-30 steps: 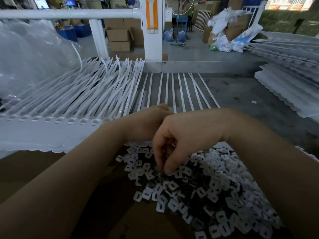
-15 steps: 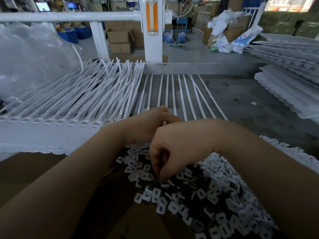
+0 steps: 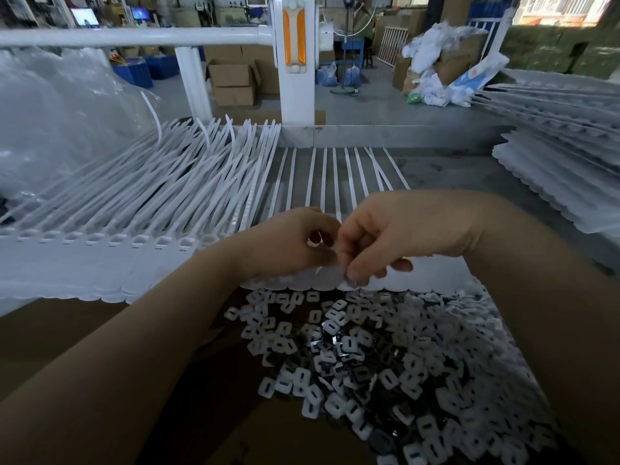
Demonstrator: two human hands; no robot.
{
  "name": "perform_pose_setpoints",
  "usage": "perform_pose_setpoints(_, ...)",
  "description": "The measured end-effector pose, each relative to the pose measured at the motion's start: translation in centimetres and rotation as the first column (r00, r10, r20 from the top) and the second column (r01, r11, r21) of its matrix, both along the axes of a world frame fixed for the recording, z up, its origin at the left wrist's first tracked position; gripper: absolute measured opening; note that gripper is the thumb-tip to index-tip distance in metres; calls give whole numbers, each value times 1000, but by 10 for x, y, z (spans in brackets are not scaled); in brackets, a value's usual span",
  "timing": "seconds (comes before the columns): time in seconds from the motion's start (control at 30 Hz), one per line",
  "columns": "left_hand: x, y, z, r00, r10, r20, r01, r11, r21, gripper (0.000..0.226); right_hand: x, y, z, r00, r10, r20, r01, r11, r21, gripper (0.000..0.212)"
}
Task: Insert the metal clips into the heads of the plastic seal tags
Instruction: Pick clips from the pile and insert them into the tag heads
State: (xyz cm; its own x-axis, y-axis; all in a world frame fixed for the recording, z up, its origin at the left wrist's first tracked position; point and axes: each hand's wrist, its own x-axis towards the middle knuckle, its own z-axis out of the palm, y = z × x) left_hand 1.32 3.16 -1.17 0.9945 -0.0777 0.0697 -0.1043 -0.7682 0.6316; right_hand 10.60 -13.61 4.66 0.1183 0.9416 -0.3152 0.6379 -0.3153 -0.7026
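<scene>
A pile of small white clip pieces with dark metal among them (image 3: 379, 360) lies on brown cardboard in front of me. Behind it a long strip of white plastic seal tags (image 3: 110, 243) lies across the bench, heads toward me, tails fanned away. My left hand (image 3: 285, 245) rests on the tag heads, fingers curled. My right hand (image 3: 379, 234) is above the strip's near edge, thumb and forefinger pinched on a small clip (image 3: 350, 281) at the tag heads. The tag heads under both hands are hidden.
More stacked tag strips (image 3: 557, 182) lie at the right. A clear plastic bag (image 3: 57, 122) bulges at the left. A white rail and post (image 3: 293, 62) stand behind the bench. Cardboard boxes (image 3: 235, 82) sit on the floor beyond.
My right hand has lifted out of the clip pile and moved up to the tag heads with a clip pinched in it. My left hand has stayed on the strip.
</scene>
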Motion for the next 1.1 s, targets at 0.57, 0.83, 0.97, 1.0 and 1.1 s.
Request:
perform_pose_setpoints(0.57, 0, -6, 8, 995, 45, -84, -53, 995, -89, 14, 32, -6, -16, 975, -210, 69, 214, 975, -65, 5)
perform_pose_setpoints(0.83, -1, -14, 9, 990, 74, -121, -86, 991, -98, 4, 36, -4, -23, 962, -265, 62, 267, 963, -25, 4)
perform_pose_setpoints(0.97, 2, -19, 9, 983, 151, -107, -168, 971, -170, 7, 36, -3, -22, 954, -297, 43, 298, 954, -10, 4)
perform_pose_setpoints(1.0, 3, -20, 9, 982, 156, -107, -173, 969, -175, 7, 36, -3, -21, 949, -313, 39, 314, 950, -5, 6)
perform_pose_setpoints(1.1, 3, -21, 9, 980, 167, -108, -186, 964, -192, 6, 40, -5, -19, 900, -421, 112, 420, 907, 30, 13)
